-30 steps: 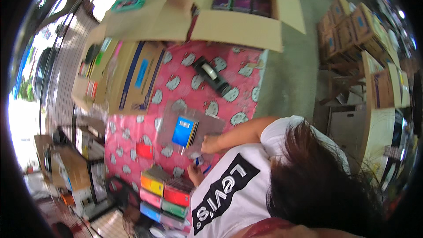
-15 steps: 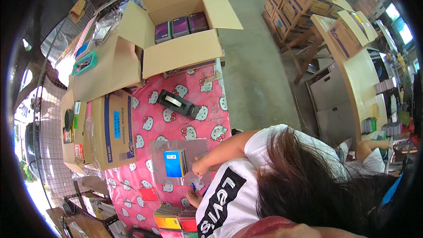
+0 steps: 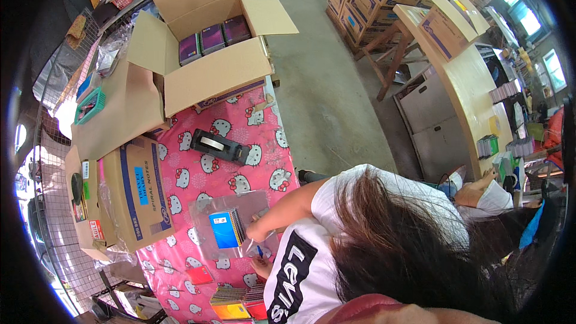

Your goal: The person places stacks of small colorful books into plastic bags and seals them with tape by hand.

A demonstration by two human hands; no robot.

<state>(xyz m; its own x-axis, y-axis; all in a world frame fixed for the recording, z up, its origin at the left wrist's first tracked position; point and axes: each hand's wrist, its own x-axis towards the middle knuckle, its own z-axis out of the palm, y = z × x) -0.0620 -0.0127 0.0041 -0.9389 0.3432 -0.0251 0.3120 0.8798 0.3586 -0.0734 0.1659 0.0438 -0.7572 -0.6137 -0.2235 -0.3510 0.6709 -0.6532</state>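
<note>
A blue spiral notebook (image 3: 224, 230), perhaps the top one of a small stack, lies on a clear plastic sheet (image 3: 203, 209) on the pink patterned table cover. Right at its coiled edge is my right hand (image 3: 257, 229), fingers closed over the plastic; what they pinch is hidden. Just nearer to me, my left hand (image 3: 261, 266) is closed around a small blue object (image 3: 260, 251) too small to name. A red notebook (image 3: 199, 275) lies apart to the left, and rows of spiral notebooks (image 3: 230, 311) with yellow and red covers stand at the near edge.
A black tape dispenser (image 3: 220, 147) sits farther up the table. Beyond it, an open carton (image 3: 217, 79) holds purple notebooks (image 3: 212, 39). On the left stands another carton (image 3: 141, 195). Stacked boxes (image 3: 375, 0) and a wooden counter (image 3: 465, 93) are across the aisle.
The whole view has shifted, so the table sits farther left. My right hand has moved in against the notebook's coiled edge. My left hand stays close by with the small blue object.
</note>
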